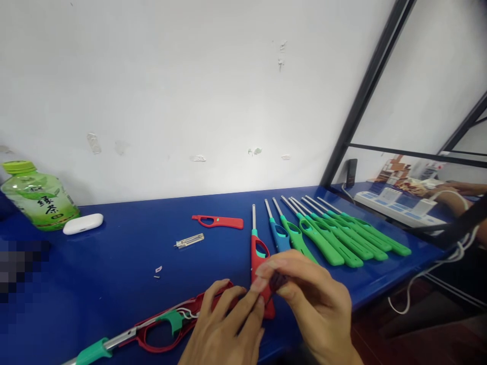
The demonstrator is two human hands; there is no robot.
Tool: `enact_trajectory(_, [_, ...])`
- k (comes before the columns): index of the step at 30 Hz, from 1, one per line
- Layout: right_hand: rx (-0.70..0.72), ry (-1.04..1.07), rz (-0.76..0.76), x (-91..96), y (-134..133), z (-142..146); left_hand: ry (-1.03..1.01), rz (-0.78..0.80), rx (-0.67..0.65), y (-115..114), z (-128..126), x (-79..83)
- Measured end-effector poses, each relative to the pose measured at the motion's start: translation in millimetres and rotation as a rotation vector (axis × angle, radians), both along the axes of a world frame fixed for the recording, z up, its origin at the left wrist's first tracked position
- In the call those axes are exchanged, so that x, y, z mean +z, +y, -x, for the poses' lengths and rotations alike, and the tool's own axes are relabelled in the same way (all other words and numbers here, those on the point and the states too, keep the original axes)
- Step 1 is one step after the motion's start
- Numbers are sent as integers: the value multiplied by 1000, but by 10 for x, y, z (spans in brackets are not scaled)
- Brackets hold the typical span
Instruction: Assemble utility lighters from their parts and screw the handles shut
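Note:
My left hand (224,324) and my right hand (312,299) meet low in the middle, fingertips pinched together around a small dark part I cannot make out. Under my left hand lies an opened red lighter shell (163,327) with a teal trigger, white wires and a metal tube ending in a teal tip. A whole red lighter (258,251) lies just beyond my fingers. To its right sit a blue lighter (279,235) and a row of several green lighters (342,235). A red shell half (218,221) and a small metal piece (189,241) lie farther back.
The blue table (125,263) meets a white wall. A green tea bottle (38,197) and white earbud case (82,223) sit at the far left. Small bits (158,271) lie mid-table. At right are a black frame (361,96), a power strip (395,208) and another person's arm (452,195).

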State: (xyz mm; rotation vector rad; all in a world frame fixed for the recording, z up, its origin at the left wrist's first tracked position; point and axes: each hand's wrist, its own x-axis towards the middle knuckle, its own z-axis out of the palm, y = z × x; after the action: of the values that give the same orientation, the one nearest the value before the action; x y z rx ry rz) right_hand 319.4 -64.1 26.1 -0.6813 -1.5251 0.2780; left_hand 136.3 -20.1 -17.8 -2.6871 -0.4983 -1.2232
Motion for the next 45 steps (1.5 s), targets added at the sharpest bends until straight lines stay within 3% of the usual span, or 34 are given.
enact_trajectory(6, [-89, -21, -4, 3, 6, -31, -9, -11, 18, 7, -8, 1])
enact_trajectory(12, [-27, -31, 2, 32, -11, -15, -35, 5, 11, -5, -24, -41])
enact_trajectory(17, [-146, -8, -43, 12, 23, -17, -44, -2, 20, -25, -26, -22])
enact_trajectory(24, [-43, 26, -12, 83, -26, 29, -43, -14, 26, 2, -40, 4])
enact_trajectory(30, [-149, -6, -73, 54, -31, 0, -16, 7, 30, -8, -28, 8])
enact_trajectory(34, [-97, -76, 24, 105, -71, -67, -5, -30, 29, -2, -26, -9])
enact_trajectory(37, [-54, -27, -5, 130, -63, -48, -57, -21, 36, 5, -43, -38])
enact_trajectory(45, [-136, 31, -51, 76, 2, 5, -45, 9, 34, 1, -52, -21])
